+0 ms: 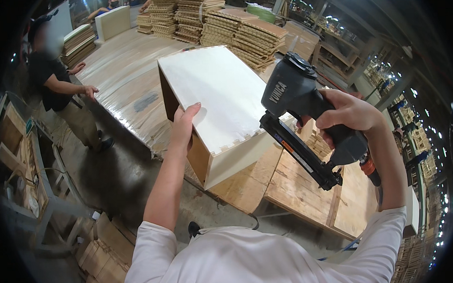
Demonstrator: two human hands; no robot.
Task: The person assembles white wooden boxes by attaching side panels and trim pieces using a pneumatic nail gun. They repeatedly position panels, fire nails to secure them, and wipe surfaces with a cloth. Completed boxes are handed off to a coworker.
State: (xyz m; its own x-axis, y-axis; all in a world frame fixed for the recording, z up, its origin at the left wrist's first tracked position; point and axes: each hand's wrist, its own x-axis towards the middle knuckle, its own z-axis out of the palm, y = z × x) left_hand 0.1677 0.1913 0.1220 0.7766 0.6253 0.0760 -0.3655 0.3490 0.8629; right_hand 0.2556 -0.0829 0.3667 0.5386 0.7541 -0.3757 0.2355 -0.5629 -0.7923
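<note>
A white wooden drawer box with interlocking corner joints is tilted on the table in front of me. My left hand grips its near left edge, the thumb lying on the white face and the fingers inside the open side. In my right hand is a black pneumatic nail gun, its handle wrapped by my fingers. The gun's nose is beside the box's right corner; whether it touches cannot be made out. An orange hose fitting sits at the base of the handle.
Beyond the box stretches a large wooden worktable. Stacked slatted panels rise at its back. A co-worker stands at the table's left side. Plywood boards form a lower surface on the near right. A metal cart holds wood pieces at left.
</note>
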